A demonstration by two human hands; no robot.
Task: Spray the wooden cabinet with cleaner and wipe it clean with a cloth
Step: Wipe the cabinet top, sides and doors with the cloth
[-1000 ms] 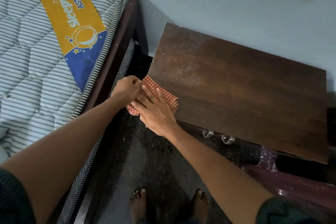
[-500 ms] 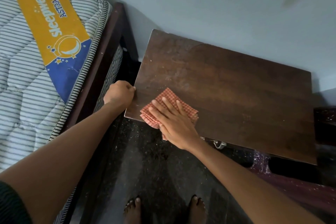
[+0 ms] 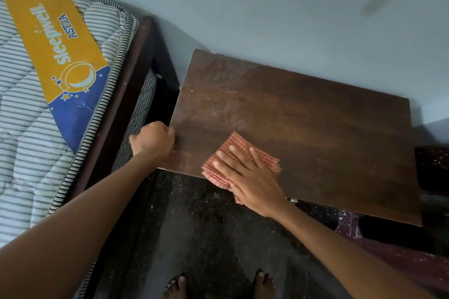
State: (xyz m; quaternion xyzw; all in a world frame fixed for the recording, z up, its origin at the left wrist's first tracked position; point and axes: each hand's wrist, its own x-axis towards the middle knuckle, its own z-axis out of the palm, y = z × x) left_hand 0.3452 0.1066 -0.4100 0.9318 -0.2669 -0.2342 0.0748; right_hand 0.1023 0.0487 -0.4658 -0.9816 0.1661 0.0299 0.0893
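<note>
Wall-side cabinet top (image 3: 303, 116) runs left-right; flat right hand (image 3: 250, 177) presses corner-forward cloth (image 3: 239, 144), left hand (image 3: 153, 141) grip curled round its edge.

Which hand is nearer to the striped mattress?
Left. The left hand holds the edge of the cabinet, close to the mattress; the right hand presses the cloth, farther away.

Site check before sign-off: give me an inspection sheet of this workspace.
Surface: wooden cabinet top, dark brown, pale smears and specks toward its far left.
Job's things: checked cloth, folded, flat on the top near the front edge; spray cleaner, nothing seen.
Clutter: nothing seen.
Grippers: right hand flat, pressing the cloth; left hand grips the cabinet's left edge.
Cables: nothing seen.
Surroundings: striped mattress on dark bed frame at left; pale wall behind; dark speckled floor; bare feet below.
</note>
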